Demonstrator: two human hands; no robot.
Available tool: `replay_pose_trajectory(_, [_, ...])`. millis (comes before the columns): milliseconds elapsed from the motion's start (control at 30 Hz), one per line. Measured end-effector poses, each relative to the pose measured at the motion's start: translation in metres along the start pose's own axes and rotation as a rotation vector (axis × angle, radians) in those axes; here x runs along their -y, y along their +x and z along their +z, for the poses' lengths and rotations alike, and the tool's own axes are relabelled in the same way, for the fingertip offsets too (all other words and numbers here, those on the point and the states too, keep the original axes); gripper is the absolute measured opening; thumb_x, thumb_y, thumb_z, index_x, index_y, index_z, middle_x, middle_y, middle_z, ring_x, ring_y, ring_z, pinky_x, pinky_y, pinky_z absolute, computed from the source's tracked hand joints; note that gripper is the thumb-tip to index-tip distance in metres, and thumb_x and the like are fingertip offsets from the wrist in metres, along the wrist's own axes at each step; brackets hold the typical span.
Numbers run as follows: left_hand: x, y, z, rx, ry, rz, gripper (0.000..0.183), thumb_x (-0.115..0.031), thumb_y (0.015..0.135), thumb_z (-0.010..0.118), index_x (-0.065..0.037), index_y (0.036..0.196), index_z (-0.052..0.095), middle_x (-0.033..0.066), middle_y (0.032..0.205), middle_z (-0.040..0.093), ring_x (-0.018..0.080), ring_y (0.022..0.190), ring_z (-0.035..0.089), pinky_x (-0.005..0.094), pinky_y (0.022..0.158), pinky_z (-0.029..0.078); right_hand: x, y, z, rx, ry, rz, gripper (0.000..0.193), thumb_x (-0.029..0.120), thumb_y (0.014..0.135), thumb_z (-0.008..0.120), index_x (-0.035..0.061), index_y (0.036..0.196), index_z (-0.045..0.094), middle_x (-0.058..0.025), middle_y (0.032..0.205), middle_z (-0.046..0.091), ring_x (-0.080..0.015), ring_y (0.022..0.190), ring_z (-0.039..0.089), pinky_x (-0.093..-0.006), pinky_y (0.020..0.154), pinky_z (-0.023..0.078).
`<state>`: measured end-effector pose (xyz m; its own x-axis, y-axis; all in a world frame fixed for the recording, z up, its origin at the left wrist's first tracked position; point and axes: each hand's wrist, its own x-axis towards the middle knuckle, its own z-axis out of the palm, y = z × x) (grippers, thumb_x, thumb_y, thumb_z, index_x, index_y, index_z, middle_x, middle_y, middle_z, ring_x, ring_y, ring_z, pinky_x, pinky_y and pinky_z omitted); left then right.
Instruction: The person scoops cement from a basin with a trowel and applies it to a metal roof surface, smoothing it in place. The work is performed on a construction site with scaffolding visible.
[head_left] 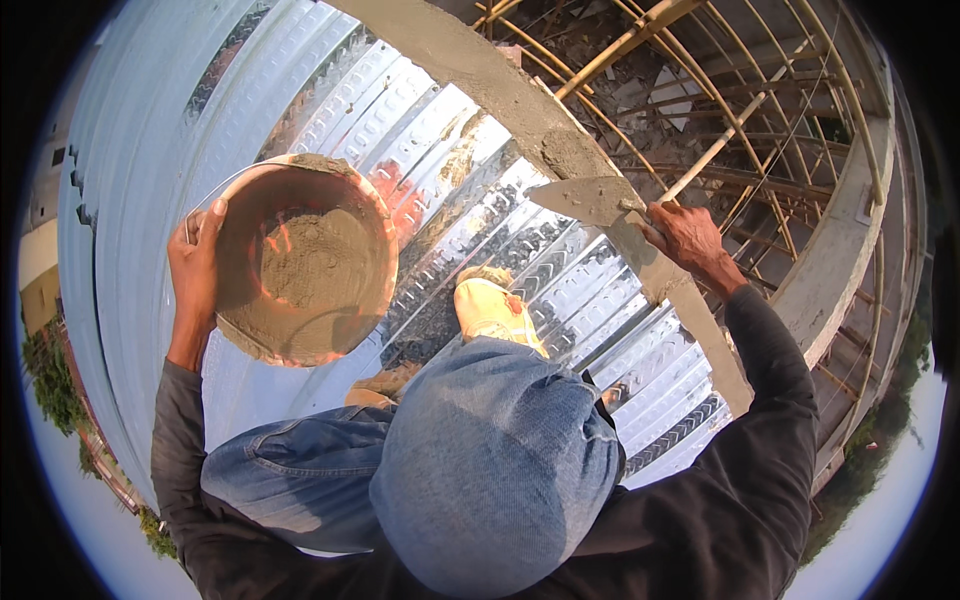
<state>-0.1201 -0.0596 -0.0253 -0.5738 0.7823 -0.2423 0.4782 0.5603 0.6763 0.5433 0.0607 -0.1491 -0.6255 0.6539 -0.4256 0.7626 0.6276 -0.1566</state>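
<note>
My left hand (196,262) is closed on the rim of a round bucket (372,205), which is tipped so that its mouth faces me. Grey wet mortar (325,262) lies inside and is smeared over the walls and rim. A thin wire handle runs along the bucket's upper left side. On the right, my right hand (690,243) grips the handle of a pointed trowel (590,200). The mortar-coated blade points left over the strip of fresh mortar (520,105) along the edge. A thicker lump of mortar (572,153) sits just beyond the blade.
Shiny corrugated metal decking (350,95) spreads under me, with my shoe (495,305) on it and my jeans-clad knee (495,450) in front. Past the mortar strip the ground drops to bamboo scaffolding poles (735,130). A curved concrete beam (850,255) runs at the far right.
</note>
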Motion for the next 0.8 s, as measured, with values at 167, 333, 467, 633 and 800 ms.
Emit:
replay_pose_trajectory(167, [0.001, 0.001, -0.003, 0.035, -0.031, 0.010, 0.046, -0.050, 0.103, 0.078, -0.010, 0.087, 0.063, -0.0054, 0.081, 0.057, 0.0051, 0.072, 0.048, 0.0251, 0.065, 0.041, -0.019, 0.020, 0.007, 0.033, -0.073, 0.135, 0.036, 0.048, 0.110, 0.060, 0.0119, 0.116, 0.065, -0.0124, 0.094, 0.071, -0.0375, 0.083, 0.075, -0.0541, 0.070, 0.058])
replay_pose_trajectory(333, [0.000, 0.000, 0.003, 0.017, -0.047, 0.036, 0.046, -0.049, 0.104, 0.078, -0.010, 0.087, 0.063, -0.0059, 0.079, 0.057, 0.0050, 0.071, 0.047, 0.0250, 0.065, 0.040, -0.013, 0.034, 0.006, -0.006, -0.014, 0.183, 0.039, 0.047, 0.111, 0.058, 0.0094, 0.114, 0.067, -0.0175, 0.089, 0.074, -0.0419, 0.082, 0.075, -0.0574, 0.073, 0.058])
replay_pose_trajectory(467, [-0.002, 0.002, -0.001, 0.027, -0.017, 0.011, 0.045, -0.049, 0.104, 0.077, -0.010, 0.087, 0.064, -0.0057, 0.079, 0.057, 0.0046, 0.071, 0.048, 0.0249, 0.065, 0.041, 0.002, 0.050, -0.001, -0.042, 0.100, 0.204, 0.042, 0.046, 0.111, 0.059, 0.0056, 0.108, 0.071, -0.0213, 0.087, 0.076, -0.0440, 0.084, 0.075, -0.0584, 0.075, 0.059])
replay_pose_trajectory(633, [-0.015, 0.004, 0.006, 0.079, -0.034, -0.008, 0.045, -0.049, 0.104, 0.077, -0.009, 0.089, 0.064, -0.0053, 0.080, 0.058, 0.0050, 0.073, 0.049, 0.0246, 0.067, 0.042, -0.010, 0.072, -0.012, 0.050, 0.312, 0.208, 0.044, 0.039, 0.110, 0.061, -0.0010, 0.120, 0.075, -0.0273, 0.104, 0.078, -0.0445, 0.104, 0.075, -0.0552, 0.093, 0.058])
replay_pose_trajectory(800, [-0.006, -0.001, 0.003, 0.044, -0.005, 0.034, 0.045, -0.049, 0.104, 0.077, -0.007, 0.092, 0.066, -0.0038, 0.084, 0.060, 0.0058, 0.077, 0.052, 0.0253, 0.071, 0.044, -0.044, 0.062, -0.019, 0.215, 0.329, 0.091, 0.042, 0.036, 0.108, 0.064, -0.0029, 0.119, 0.075, -0.0263, 0.101, 0.078, -0.0441, 0.100, 0.076, -0.0539, 0.089, 0.059])
